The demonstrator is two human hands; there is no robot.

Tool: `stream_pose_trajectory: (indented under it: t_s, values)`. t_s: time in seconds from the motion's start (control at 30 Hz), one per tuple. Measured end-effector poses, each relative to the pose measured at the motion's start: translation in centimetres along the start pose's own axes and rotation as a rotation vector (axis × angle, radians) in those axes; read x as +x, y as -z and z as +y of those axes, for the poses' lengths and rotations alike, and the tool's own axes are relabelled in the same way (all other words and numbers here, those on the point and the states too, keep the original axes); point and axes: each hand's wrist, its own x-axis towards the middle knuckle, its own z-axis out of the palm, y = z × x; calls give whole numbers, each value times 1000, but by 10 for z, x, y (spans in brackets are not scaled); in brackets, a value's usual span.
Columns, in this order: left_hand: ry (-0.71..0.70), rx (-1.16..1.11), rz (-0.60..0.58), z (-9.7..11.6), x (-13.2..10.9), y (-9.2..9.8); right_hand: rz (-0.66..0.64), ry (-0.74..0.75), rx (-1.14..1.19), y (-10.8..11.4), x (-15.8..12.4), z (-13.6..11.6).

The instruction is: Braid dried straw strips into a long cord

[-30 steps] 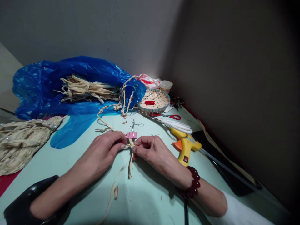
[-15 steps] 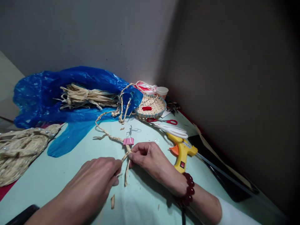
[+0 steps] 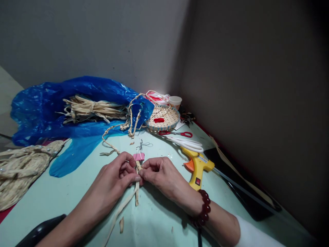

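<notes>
A braid of dried plant strips point(image 3: 138, 165) comes out below a pink binder clip point(image 3: 138, 156), which is fixed at the middle of the table. My left hand point(image 3: 119, 178) pinches the braid from the left, its thumb on the strips just under the clip. From the right, my right hand point(image 3: 156, 170) pinches the same spot between thumb and fingertips. One short strip end hangs straight down below my fingers, and a long loose strip point(image 3: 120, 207) trails toward the near edge. The finished braid point(image 3: 110, 138) runs up and left behind the clip.
A blue plastic bag point(image 3: 84, 85) holds a bundle of dried strips point(image 3: 95, 109). Behind the hands are a woven basket point(image 3: 167, 120), red-handled scissors point(image 3: 186, 134) and a paper cup point(image 3: 175, 102). A yellow glue gun point(image 3: 197, 168) lies right; a woven piece point(image 3: 23, 168) lies left.
My left hand has moved up and right to the braid beside my right hand. The long strip now trails downward, and the view has shifted slightly.
</notes>
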Motion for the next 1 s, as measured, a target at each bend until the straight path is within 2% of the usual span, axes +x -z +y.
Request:
stream_pose_trajectory:
  t_s: [0.07, 0.17, 0.3, 0.4, 0.5, 0.67, 0.83, 1.0]
  values:
    - [-8, 74, 43, -7, 3, -1, -6, -5, 2, 1, 0, 0]
    - [-9, 111, 8, -8, 5, 2, -17, -6, -34, 4, 0, -1]
    - [7, 165, -28, 0, 9, 6, -32, 45, -88, 6, 0, -1]
    - [-13, 252, -38, 7, 12, 8, 4, 70, -140, 7, 0, -1]
    - [-33, 385, -44, 14, 13, 7, 24, 77, -184, 8, -1, -2]
    - [-51, 614, -21, 21, 6, 5, -18, 105, -168, 9, -1, -1]
    - [-41, 511, -66, 20, 0, 2, 6, 103, -187, 8, -1, 5]
    - [-47, 401, -96, 14, 7, 3, 57, 146, -394, 6, -3, 0]
